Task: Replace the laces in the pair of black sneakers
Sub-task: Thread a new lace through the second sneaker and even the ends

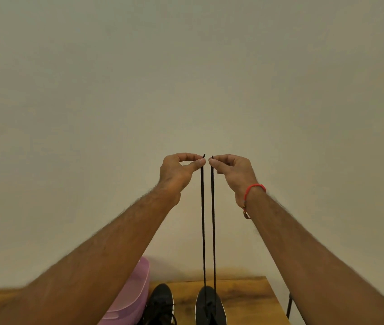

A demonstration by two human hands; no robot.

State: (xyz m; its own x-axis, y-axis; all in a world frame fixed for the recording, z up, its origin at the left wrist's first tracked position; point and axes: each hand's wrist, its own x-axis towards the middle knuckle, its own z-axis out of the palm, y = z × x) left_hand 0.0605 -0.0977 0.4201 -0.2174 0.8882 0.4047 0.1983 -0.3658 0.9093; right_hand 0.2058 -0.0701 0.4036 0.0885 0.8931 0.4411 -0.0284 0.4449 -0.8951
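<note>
Two black sneakers stand toe-forward on a wooden table (245, 299) at the bottom of the view. The left sneaker (160, 303) shows laces over its tongue. From the right sneaker (209, 306) a black lace (202, 231) rises in two taut, nearly parallel strands. My left hand (179, 170) pinches the tip of the left strand between thumb and forefinger. My right hand (233, 170), with a red thread at the wrist, pinches the tip of the right strand. Both hands are raised high in front of the wall, the two tips side by side at almost the same height.
A pink plastic container (134, 299) lies on the table left of the sneakers, partly behind my left forearm. The table's right edge and a thin black metal leg (290, 306) show at lower right. A plain pale wall fills the background.
</note>
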